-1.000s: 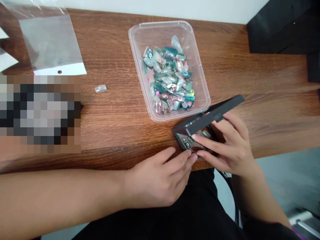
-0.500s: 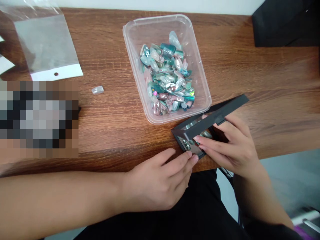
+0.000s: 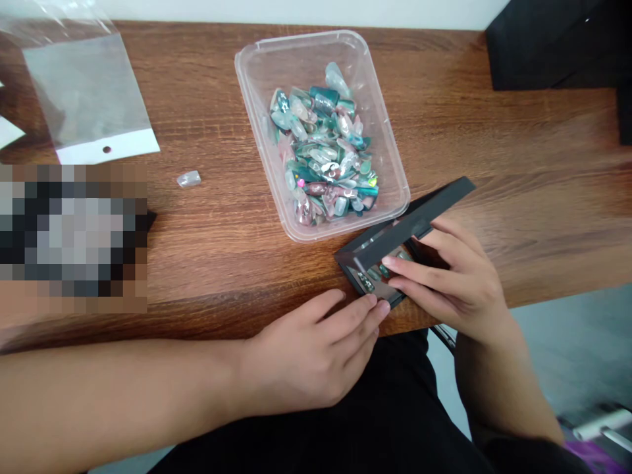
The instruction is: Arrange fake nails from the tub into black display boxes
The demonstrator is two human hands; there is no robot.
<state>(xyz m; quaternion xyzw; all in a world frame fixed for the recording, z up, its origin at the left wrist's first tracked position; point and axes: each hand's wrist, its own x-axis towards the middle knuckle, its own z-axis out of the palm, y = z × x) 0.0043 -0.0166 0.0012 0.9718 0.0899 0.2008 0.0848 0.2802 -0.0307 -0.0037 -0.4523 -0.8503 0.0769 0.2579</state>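
Observation:
A small black case (image 3: 409, 224) with its lid half raised lies at the table's front edge, with several press-on nails set inside it. My right hand (image 3: 451, 280) rests over the case, its fingers reaching in between lid and base and touching the nails. My left hand (image 3: 316, 352) lies flat on the table edge, fingers stretched out, fingertips against the case's front corner. Just behind the case stands a clear plastic tub (image 3: 257, 66) holding a heap of green, teal and pink press-on nails (image 3: 323, 151).
One clear loose nail (image 3: 188, 178) lies on the wooden table (image 3: 518, 171) left of the tub. A transparent bag with a white header (image 3: 86, 99) sits at the far left. A black object (image 3: 557, 46) fills the back right corner. A blurred patch covers the left.
The case lid has tipped slightly lower and my right fingers have slid a little deeper under it. My left hand stays at the case's corner. The view shifted a little.

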